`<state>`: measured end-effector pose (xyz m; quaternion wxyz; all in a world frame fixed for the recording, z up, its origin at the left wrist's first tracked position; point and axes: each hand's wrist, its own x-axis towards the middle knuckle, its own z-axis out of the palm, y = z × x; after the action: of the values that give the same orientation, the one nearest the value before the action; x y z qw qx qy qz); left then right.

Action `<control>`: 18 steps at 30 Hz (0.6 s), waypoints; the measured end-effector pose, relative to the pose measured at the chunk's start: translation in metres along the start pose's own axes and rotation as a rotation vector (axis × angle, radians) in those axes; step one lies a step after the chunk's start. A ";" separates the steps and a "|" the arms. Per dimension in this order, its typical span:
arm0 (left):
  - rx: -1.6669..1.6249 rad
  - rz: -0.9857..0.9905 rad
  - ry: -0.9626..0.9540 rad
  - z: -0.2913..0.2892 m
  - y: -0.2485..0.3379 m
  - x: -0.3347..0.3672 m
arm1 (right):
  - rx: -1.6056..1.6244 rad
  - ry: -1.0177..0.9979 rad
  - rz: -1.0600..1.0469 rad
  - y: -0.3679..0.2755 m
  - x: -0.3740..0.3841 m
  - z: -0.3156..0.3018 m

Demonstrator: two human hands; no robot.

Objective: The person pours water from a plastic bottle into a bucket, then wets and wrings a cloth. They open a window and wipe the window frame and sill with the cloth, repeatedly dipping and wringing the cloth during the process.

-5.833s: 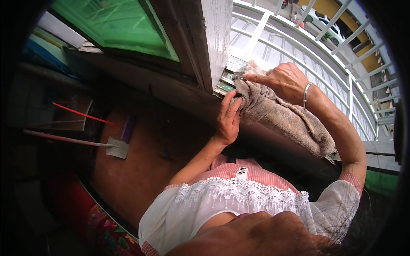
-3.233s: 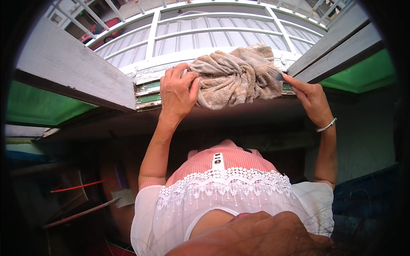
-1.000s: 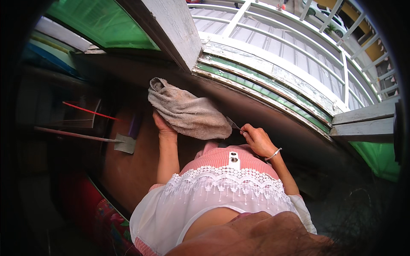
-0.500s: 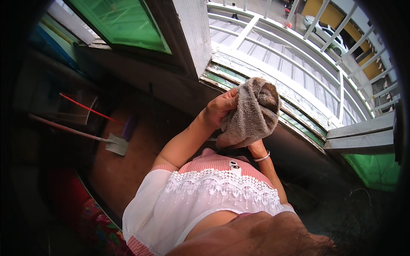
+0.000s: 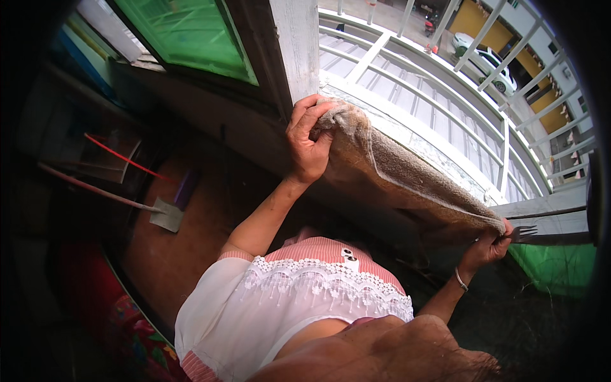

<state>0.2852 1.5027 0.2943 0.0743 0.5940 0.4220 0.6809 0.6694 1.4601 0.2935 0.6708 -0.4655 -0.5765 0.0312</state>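
A brownish-grey towel [image 5: 407, 167] is stretched between my hands along the window sill and covers the sill tracks. My left hand [image 5: 310, 140] grips its bunched left end beside the white window post. At the other end, my right hand [image 5: 489, 247] pinches the towel's right corner. A fork [image 5: 526, 232] sticks out past my right fingers with its tines pointing right; its handle is hidden in that hand. The towel's lower part hangs in shadow on the room side.
White security bars [image 5: 407, 67] stand outside the window, over a ribbed roof. Green panes [image 5: 191, 38] flank the opening on both sides. At the left, a red-handled broom [image 5: 186, 190] and a dustpan [image 5: 167, 215] stand on the floor. A floral red cloth [image 5: 137, 325] lies lower left.
The bundled towel has been spread out and laid along the sill. My left hand moved slightly left; my right hand moved far right, bringing the fork into sight.
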 end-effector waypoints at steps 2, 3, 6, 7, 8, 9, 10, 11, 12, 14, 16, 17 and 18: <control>0.241 0.002 -0.045 0.010 -0.004 -0.001 | -0.130 -0.060 -0.005 0.010 0.019 0.022; 0.355 -0.036 -0.105 0.011 -0.011 -0.005 | -0.404 -0.195 0.020 0.006 0.026 0.031; 0.472 -0.051 -0.188 0.011 -0.026 -0.014 | -0.478 -0.451 0.155 0.024 0.016 0.052; 0.483 -0.046 -0.201 0.008 -0.025 -0.017 | -0.438 -0.470 0.184 0.020 0.017 0.054; 0.466 -0.048 -0.208 0.006 -0.026 -0.017 | -0.398 -0.487 0.212 0.014 0.019 0.055; 0.449 -0.049 -0.217 0.004 -0.026 -0.016 | -0.358 -0.504 0.240 0.011 0.020 0.055; 0.423 -0.045 -0.232 0.004 -0.025 -0.014 | -0.300 -0.463 0.190 0.020 0.018 0.050; 0.385 -0.046 -0.226 0.004 -0.022 -0.012 | -0.245 -0.420 0.139 0.034 0.017 0.043; 0.346 -0.045 -0.221 0.004 -0.017 -0.012 | -0.191 -0.375 0.087 0.045 0.016 0.036; 0.338 -0.025 -0.190 -0.002 -0.015 -0.017 | -0.179 -0.376 0.094 0.016 0.017 0.034; 0.384 0.029 -0.150 -0.011 -0.022 -0.029 | -0.173 -0.435 0.247 -0.001 0.009 0.019; 0.420 0.057 -0.108 -0.015 -0.026 -0.035 | -0.144 -0.471 0.264 -0.007 0.007 0.014; 0.463 0.063 -0.080 -0.016 -0.028 -0.040 | -0.056 -0.449 0.316 -0.005 0.000 0.005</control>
<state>0.2715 1.4882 0.2468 -0.0687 0.6345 0.5448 0.5439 0.6628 1.4601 0.2968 0.4998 -0.5494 -0.6317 0.2219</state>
